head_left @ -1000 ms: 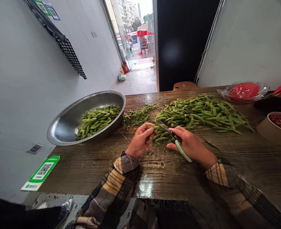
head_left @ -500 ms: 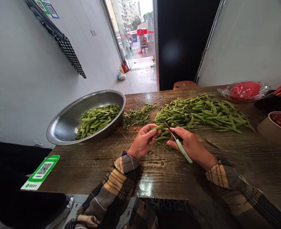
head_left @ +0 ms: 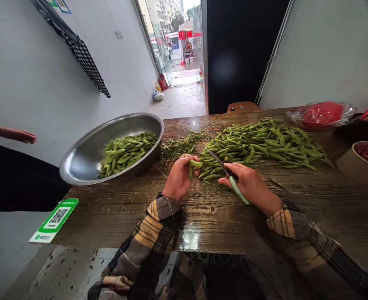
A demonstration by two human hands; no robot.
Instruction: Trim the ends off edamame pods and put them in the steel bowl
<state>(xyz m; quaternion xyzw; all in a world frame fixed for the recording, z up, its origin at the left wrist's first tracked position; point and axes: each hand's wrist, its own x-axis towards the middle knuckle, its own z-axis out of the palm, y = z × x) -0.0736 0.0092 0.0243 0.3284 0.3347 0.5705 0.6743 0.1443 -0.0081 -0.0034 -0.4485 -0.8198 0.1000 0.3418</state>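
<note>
My left hand (head_left: 180,178) is closed on a green edamame pod (head_left: 195,163), held just in front of a big heap of pods (head_left: 259,143) on the wooden table (head_left: 115,212). My right hand (head_left: 249,185) grips scissors with a pale green handle (head_left: 236,189); their dark blades point up and left, slightly apart, right of the held pod. A steel bowl (head_left: 86,154) at the left holds trimmed pods (head_left: 126,151). A small pile of cut tips (head_left: 179,146) lies between the bowl and the heap.
A brown bowl of red things (head_left: 359,163) and a red item in clear plastic (head_left: 323,115) sit at the table's right. A QR-code sticker (head_left: 55,219) marks the left corner. Another person's hand (head_left: 21,136) and dark clothing show at the far left. A doorway opens behind.
My left hand has drawn the pod back to the left, away from the scissor blades. A person has come in at the far left, an arm now reaching out.
</note>
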